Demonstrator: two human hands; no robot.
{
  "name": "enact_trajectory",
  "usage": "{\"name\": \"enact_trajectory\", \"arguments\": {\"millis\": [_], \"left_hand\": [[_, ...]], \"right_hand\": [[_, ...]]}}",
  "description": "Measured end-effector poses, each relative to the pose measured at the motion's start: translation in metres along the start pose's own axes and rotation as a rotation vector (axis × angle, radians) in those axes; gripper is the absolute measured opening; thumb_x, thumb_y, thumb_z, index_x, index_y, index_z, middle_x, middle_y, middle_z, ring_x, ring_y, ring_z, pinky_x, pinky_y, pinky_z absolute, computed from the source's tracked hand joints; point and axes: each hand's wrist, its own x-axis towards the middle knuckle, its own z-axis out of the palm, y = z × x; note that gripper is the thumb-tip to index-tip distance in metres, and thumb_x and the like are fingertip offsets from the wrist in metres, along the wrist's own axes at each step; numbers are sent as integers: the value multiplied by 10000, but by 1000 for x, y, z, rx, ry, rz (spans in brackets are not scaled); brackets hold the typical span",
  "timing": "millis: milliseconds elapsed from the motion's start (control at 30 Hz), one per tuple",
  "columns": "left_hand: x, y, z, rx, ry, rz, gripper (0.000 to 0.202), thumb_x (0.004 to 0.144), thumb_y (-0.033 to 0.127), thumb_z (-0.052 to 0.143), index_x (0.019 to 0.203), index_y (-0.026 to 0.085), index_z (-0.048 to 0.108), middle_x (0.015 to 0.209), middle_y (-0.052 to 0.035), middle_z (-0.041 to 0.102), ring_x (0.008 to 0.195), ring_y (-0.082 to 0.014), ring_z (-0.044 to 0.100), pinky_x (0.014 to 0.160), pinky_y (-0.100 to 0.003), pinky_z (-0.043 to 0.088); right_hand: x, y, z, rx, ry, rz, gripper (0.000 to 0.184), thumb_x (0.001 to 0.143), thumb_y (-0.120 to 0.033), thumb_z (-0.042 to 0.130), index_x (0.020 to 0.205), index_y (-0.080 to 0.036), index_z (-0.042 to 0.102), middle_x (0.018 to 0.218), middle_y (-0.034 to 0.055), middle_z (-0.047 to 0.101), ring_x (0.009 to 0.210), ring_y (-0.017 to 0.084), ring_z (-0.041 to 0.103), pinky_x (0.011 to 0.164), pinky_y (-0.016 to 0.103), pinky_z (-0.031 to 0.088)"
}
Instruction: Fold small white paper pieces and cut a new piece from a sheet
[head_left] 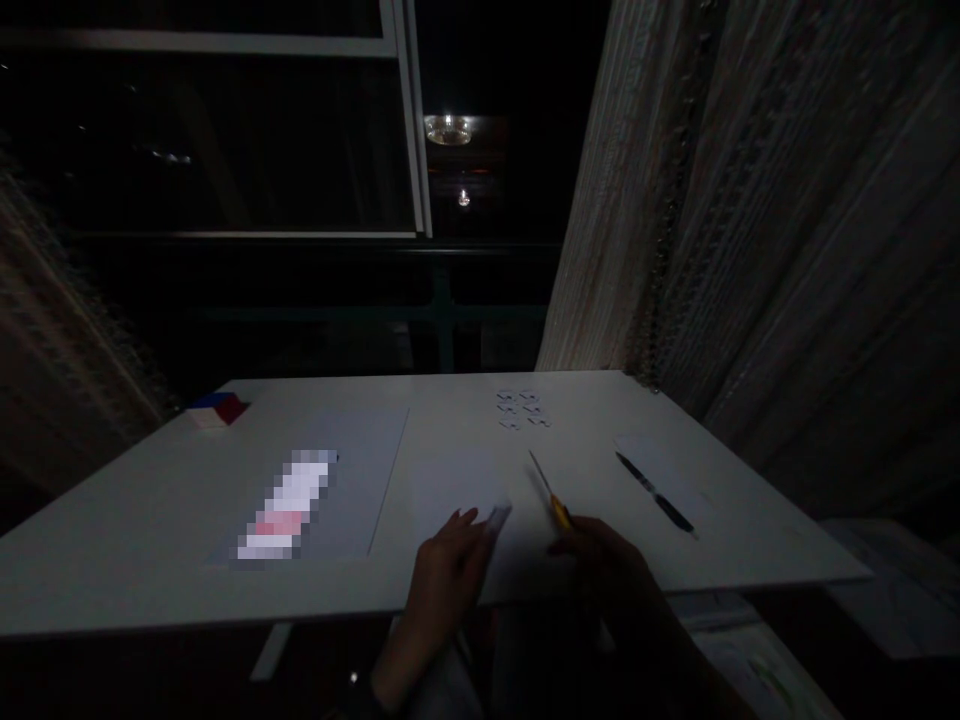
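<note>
My left hand (450,565) is over the near edge of the white table, fingers closed on a small pale, translucent-looking piece (499,516) whose kind is too blurred to name. My right hand (607,560), in deep shadow, grips a yellow-handled tool (559,510) with a thin, pointed metal end aimed away from me; its exact kind does not show. Under and beyond my left hand lies a white paper sheet (450,475). Several small dark-outlined pieces (523,409) are laid out in rows farther back.
On the right, a black pen (654,490) rests across a pale slip of paper (652,460). A pixelated bright item (285,508) lies on a larger sheet (375,450) at left. A red, blue and white block (216,408) sits at the table's (112,540) far left. Curtains (600,200) hang behind.
</note>
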Motion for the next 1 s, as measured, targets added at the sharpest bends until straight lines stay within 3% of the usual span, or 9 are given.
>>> {"name": "enact_trajectory", "arguments": {"millis": [100, 167, 300, 433, 533, 600, 667, 800, 1000], "left_hand": [[7, 4, 9, -154, 263, -299, 310, 825, 381, 466, 950, 195, 681, 1050, -4, 657, 994, -224, 598, 900, -376, 457], [17, 8, 18, -263, 355, -429, 367, 820, 416, 460, 961, 156, 676, 1040, -19, 661, 964, -247, 610, 866, -397, 476], [38, 18, 42, -367, 458, -452, 400, 855, 400, 405, 1079, 143, 614, 1168, -62, 586, 1116, -236, 516, 948, -423, 409], [47, 26, 45, -309, 283, -286, 416, 895, 352, 316, 1170, 148, 552, 1250, -74, 519, 1219, -214, 403, 998, -420, 364], [51, 22, 25, -125, 55, 7, 399, 899, 364, 315, 1210, 214, 515, 1263, -30, 518, 1247, -184, 366, 1022, -399, 341], [58, 14, 11, 87, -81, 210, 388, 890, 369, 348, 1240, 263, 477, 1304, 1, 479, 1296, -191, 272, 1066, -442, 237], [67, 3, 3, 260, -179, 318, 385, 894, 373, 331, 1255, 308, 448, 1345, 13, 431, 1318, -205, 213, 1068, -493, 167], [81, -22, 9, 439, -266, 298, 417, 890, 429, 290, 1282, 341, 401, 1385, -9, 374, 1308, -254, 232, 1029, -558, 164], [84, -27, 28, 532, -106, 23, 484, 870, 471, 273, 1281, 269, 432, 1391, -78, 358, 1295, -374, 198, 972, -661, 102]], "right_hand": [[-3, -5, -9, -315, -48, -53, 312, 805, -432, 433, 991, -242, 596, 832, 64, 665, 740, 220, 625, 621, 313, 476], [3, -6, -12, -525, -126, -120, 271, 809, -344, 446, 1003, -236, 600, 878, 84, 644, 771, 217, 614, 645, 303, 462], [29, -3, -8, -855, -181, -168, 269, 787, -263, 497, 1041, -224, 579, 965, 94, 578, 747, 183, 581, 586, 252, 434], [53, 4, -6, -941, -92, -306, 261, 836, -230, 444, 1051, -162, 577, 951, 124, 556, 848, 218, 534, 704, 295, 430], [62, 9, -11, -922, -41, -368, 284, 835, -210, 450, 1090, -153, 560, 953, 123, 564, 892, 233, 504, 785, 331, 402], [67, 11, -14, -887, -13, -389, 285, 829, -200, 458, 1095, -159, 554, 962, 115, 574, 915, 236, 492, 804, 340, 388], [72, 12, -18, -838, 4, -398, 259, 822, -195, 469, 1060, -166, 568, 968, 106, 582, 938, 234, 486, 812, 341, 381], [79, 16, -25, -767, 5, -382, 233, 812, -197, 478, 1008, -171, 601, 957, 98, 586, 938, 221, 493, 805, 336, 382], [75, 25, -42, -700, -49, -356, 271, 793, -221, 490, 1027, -169, 618, 977, 100, 581, 934, 221, 502, 815, 344, 388]]}}
